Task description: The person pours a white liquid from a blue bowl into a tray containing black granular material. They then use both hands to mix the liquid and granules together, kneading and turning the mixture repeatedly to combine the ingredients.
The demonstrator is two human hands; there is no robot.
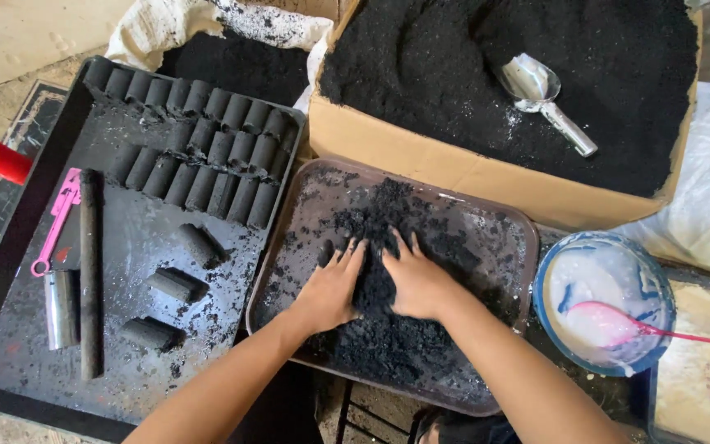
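While flat, unclenched: left hand [329,289], right hand [415,284] on black powder [388,337]; briquettes [199,152] alongside.

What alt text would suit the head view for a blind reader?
Two bare hands, left and right, press into a black powder pile on a brown tray. Left is a black tray of dark cylinders, right a white-paste bowl.

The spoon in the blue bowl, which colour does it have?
The spoon is pink, smeared with white paste, lying in the bowl. The head view shows it.
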